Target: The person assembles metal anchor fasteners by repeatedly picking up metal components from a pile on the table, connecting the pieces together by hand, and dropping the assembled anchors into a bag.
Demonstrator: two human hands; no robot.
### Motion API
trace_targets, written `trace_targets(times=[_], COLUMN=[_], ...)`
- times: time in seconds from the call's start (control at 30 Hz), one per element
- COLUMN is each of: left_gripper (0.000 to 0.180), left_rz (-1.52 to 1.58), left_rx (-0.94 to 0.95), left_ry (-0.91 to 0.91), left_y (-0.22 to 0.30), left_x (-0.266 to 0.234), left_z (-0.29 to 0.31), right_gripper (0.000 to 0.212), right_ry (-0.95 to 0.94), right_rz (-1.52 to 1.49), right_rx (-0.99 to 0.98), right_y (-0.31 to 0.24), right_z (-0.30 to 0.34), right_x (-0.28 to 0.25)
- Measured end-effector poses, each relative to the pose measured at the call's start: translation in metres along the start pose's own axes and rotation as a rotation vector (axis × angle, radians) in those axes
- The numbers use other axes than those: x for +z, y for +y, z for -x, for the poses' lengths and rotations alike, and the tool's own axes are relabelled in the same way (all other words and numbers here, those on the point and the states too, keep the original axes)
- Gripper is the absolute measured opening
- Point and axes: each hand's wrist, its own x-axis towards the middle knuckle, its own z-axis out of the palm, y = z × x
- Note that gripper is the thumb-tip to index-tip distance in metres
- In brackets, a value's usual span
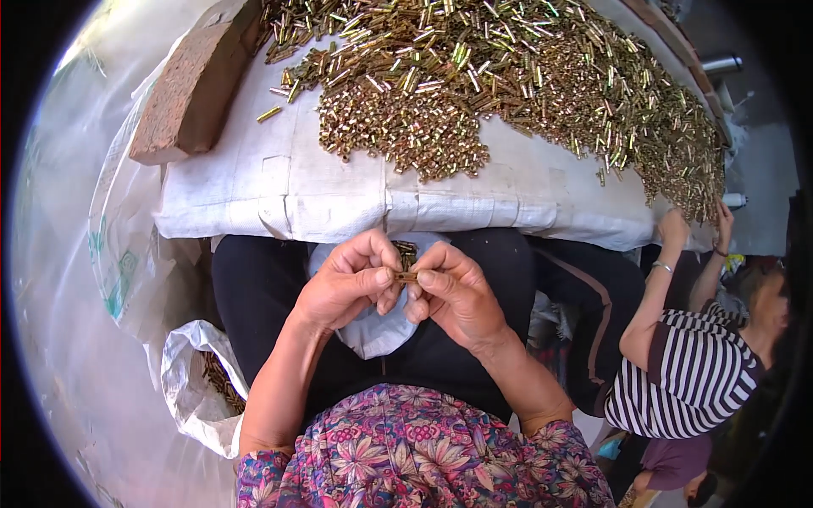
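Observation:
My left hand and my right hand meet over my lap, fingertips pinched together. Between them they hold a small brass-coloured metal tube crosswise, one end in each hand. Its finer details are too small to make out. Just beneath sits a pale grey-blue container in my lap, partly hidden by my hands. Several similar brass-coloured pieces show inside it. In front of me, a big heap of brass-coloured tubes and a mound of short ring-like pieces lie on a white-covered table.
A reddish brick lies along the left of the white cover. Down by my left side stands an open white sack with metal pieces in it. At right, another person in a striped top reaches to the heap with both hands.

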Motion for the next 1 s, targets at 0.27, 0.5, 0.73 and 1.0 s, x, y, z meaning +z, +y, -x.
trace_targets(times=[0.27,0.5,0.73,1.0], left_gripper=[0.018,0.019,0.014,0.018], left_rz=[0.031,-0.632,-1.478,-1.874], left_rx=[0.048,-0.166,0.146,0.238], left_ry=[-0.031,0.210,0.696,0.739], left_y=[0.000,0.039,0.068,0.074], left_x=[0.003,0.006,-0.018,-0.038], left_z=[-0.004,0.015,-0.014,-0.056], right_gripper=[0.014,0.007,0.021,0.033], right_ry=[-0.100,0.493,0.748,0.678], right_rz=[0.152,1.286,1.892,2.181], right_rx=[-0.008,-0.521,-0.481,-0.297], right_y=[-0.009,-0.097,-0.155,-0.157], right_z=[-0.004,-0.086,-0.134,-0.146], right_x=[-0.009,-0.106,-0.125,-0.108])
